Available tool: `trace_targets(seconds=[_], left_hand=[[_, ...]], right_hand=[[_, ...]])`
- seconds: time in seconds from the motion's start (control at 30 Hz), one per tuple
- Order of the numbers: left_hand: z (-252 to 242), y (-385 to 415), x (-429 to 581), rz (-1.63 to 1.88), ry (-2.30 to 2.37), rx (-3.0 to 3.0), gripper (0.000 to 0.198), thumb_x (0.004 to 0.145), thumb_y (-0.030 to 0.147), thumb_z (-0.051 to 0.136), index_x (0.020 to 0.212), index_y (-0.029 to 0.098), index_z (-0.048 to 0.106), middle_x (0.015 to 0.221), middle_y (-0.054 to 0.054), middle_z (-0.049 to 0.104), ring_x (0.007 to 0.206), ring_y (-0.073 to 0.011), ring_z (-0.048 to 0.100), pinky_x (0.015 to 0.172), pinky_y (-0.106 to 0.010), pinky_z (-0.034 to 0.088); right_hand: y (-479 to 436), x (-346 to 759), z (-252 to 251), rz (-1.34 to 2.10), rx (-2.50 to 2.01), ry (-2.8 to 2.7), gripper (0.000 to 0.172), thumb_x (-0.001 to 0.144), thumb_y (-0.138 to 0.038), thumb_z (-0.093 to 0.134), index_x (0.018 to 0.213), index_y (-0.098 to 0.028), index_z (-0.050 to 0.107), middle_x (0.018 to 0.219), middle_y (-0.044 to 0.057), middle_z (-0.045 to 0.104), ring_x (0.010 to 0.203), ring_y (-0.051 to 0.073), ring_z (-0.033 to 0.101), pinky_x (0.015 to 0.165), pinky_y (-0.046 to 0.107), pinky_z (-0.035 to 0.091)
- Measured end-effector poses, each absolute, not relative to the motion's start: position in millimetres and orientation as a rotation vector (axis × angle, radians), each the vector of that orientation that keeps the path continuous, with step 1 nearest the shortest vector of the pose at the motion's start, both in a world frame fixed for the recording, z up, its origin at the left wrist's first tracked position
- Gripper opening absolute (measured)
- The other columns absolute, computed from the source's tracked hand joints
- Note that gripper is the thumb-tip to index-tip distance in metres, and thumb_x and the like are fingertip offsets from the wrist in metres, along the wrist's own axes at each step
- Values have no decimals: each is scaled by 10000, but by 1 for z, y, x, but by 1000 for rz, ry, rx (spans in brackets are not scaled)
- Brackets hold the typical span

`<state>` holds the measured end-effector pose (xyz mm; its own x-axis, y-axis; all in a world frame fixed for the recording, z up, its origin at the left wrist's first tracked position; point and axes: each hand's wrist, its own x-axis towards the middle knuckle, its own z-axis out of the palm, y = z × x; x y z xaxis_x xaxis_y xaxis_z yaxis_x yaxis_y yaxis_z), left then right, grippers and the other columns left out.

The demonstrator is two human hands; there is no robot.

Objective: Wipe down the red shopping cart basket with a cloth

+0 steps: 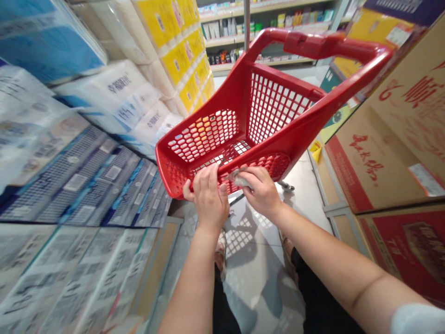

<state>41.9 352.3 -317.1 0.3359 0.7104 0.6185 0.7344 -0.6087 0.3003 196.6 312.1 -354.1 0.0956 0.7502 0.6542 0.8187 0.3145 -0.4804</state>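
A red plastic shopping cart (278, 134) with mesh sides stands in front of me, and no goods show inside it. My left hand (210, 195) grips its near rim, with the fingers over the edge and the thumb on the outer side. My right hand (260, 189) is closed around a crumpled greyish-white cloth (239, 178). That cloth is against the cart's near side, just below the rim and close to my left hand. The right palm and part of the cloth are hidden.
Stacked tissue packs (118, 93) rise on the left, with yellow packs (189, 55) behind. Cardboard cartons (368, 162) line the right side. Store shelves (229, 41) with small goods stand beyond the cart. My feet are on the tiled floor (250, 264) between the stacks.
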Motion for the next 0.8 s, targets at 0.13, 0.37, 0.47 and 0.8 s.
trace_targets(seconds=[0.13,0.37,0.47,0.8], left_hand=[[-317,352,42,-1150,-1382,-2537,512,986,417,224,1357,163,467,1320,-125,551,1296,-240,402,1108,-425,81],[-317,352,43,-1144,-1389,-2531,511,982,420,229,1360,168,463,1315,-128,554,1297,-244,402,1109,-427,82],[-317,351,43,-1147,-1396,-2531,508,982,418,230,1360,171,464,1317,-129,553,1298,-243,403,1109,-430,85],[-315,351,43,-1151,-1397,-2534,484,983,377,238,1354,172,472,1325,-122,554,1301,-233,406,1109,-417,78]], right_hand=[[312,198,-355,-41,-1517,-1713,385,755,-53,538,1095,-212,625,1068,74,622,1039,242,537,934,411,472],[313,199,-350,-83,-1452,-1648,372,788,-69,530,1118,-224,608,1115,72,609,1063,234,530,962,413,449],[313,200,-353,-19,-1496,-1705,368,762,-56,549,1084,-218,623,1051,78,619,1030,243,532,929,414,468],[313,201,-354,-54,-1461,-1700,371,789,-78,527,1125,-214,606,1068,82,619,1046,247,537,933,433,467]])
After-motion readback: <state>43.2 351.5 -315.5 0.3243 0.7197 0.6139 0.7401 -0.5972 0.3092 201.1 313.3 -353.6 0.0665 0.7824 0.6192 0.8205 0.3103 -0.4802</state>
